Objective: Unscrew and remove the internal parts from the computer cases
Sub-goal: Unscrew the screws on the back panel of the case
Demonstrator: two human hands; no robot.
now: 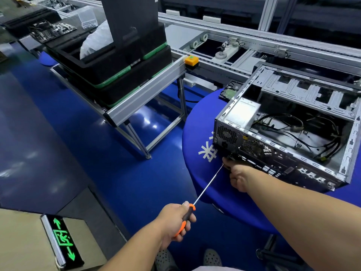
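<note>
An open computer case [254,134] lies on its side on a round blue table [197,122], rear panel facing me. Inside are a silver power supply [242,112] and loose black cables [322,141]. My left hand [173,222] grips the orange-and-black handle of a long screwdriver [208,184]. Its thin shaft runs up and right to the lower left corner of the rear panel. There my right hand [238,177] has its fingers curled around the tip of the shaft, against the panel. The screw itself is hidden by those fingers.
A hard drive [230,90] lies on the table behind the case. To the left, stacked black trays [109,69] sit on an aluminium rack with a yellow button [191,60]. A conveyor frame [254,36] runs behind. An exit sign [62,241] sits on a box at lower left.
</note>
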